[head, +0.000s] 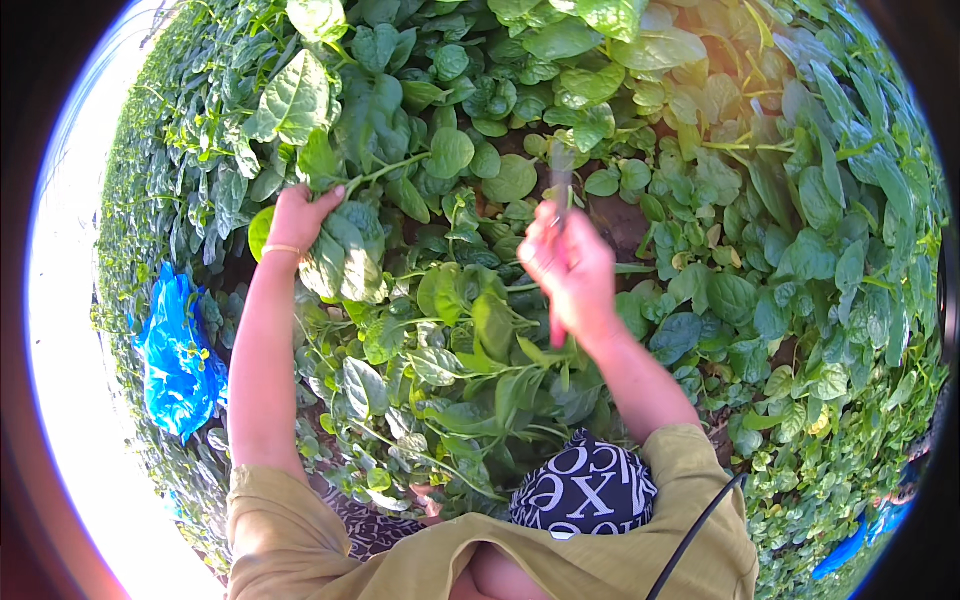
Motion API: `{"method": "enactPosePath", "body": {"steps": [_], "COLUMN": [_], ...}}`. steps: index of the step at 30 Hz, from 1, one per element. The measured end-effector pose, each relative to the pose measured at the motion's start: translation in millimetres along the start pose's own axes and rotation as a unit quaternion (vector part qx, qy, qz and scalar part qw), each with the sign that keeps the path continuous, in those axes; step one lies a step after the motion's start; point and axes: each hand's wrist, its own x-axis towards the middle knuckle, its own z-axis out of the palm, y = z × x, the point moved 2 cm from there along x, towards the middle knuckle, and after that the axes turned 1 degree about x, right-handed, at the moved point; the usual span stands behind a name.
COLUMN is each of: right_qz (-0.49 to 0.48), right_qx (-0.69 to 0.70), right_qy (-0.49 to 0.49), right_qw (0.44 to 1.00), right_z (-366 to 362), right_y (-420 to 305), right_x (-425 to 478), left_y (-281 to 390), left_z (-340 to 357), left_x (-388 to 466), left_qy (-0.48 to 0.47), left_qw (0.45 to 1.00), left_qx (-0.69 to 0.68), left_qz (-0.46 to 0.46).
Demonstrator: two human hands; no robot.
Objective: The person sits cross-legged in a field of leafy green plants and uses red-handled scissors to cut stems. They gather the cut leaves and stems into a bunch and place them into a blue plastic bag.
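Observation:
My left hand (298, 216) grips a leafy green stem (386, 171), with the thumb laid along it and broad leaves (341, 251) hanging below the fist. The plant looks like Malabar spinach. To the right, my right hand (576, 266) is closed around a red-handled knife (561, 176). Its blade points away from me, up the picture, and is blurred by motion. A small gap in the foliage shows bare soil (619, 217) beside that hand. Between my forearms lie several leafy stems (480, 367), some stretched sideways across the low growth.
Dense leafy plants (750, 300) surround me on all sides. A crumpled blue plastic bag (178, 360) lies at the left, and more blue plastic (840, 551) shows at the lower right. My patterned trouser knee (585, 487) is close below the stems. A black cable (694, 536) crosses my right sleeve.

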Motion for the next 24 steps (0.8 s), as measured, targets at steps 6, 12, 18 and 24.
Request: {"method": "enactPosePath", "body": {"steps": [6,12,18,24], "right_qz": [0.273,0.393,0.419,0.347], "right_qx": [-0.151,-0.131,-0.148,-0.068], "right_qy": [-0.257,-0.316,-0.296,-0.216], "right_qw": [0.915,0.854,0.845,0.910], "right_z": [14.4,62.7,81.1,78.8], "right_y": [10.9,75.3,96.1,97.4], "right_x": [95.0,118.2,137.1,119.6], "left_y": [-73.7,-105.3,-104.7,-69.7], "left_z": [9.3,4.9,7.5,-0.5], "left_x": [-25.3,-33.7,-38.2,-59.9], "left_qy": [0.057,0.058,0.038,0.034], "left_qw": [0.992,0.968,0.976,0.981], "left_qx": [-0.111,-0.235,-0.213,-0.191], "left_qz": [-0.002,-0.067,-0.040,-0.010]}}
